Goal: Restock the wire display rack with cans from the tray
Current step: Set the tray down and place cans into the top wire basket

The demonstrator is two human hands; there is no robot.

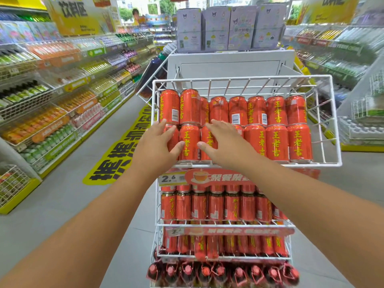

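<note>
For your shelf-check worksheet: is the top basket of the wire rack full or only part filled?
Nearly full. The top basket holds two stacked rows of red cans across its whole width. How deep they go cannot be told.

Bright, even overhead store lighting; shadows are faint and soft, with only a slight darkening beneath the wire rack (pixel 247 121) tiers. Daylight from the far window (pixel 145 9) is overexposed and washed out. Soft highlights run down the red cans (pixel 276 142), whose yellow lettering stays legible at frame centre. Wide-angle distortion bows the side shelves (pixel 52 90) and stretches the forearms toward the lower corners. Sharpness falls off toward the edges: shelf goods left and right are smeared, and the bottles (pixel 222 273) at the bottom are blurred. The hands (pixel 158 142) appear reasonably sharp.
</note>
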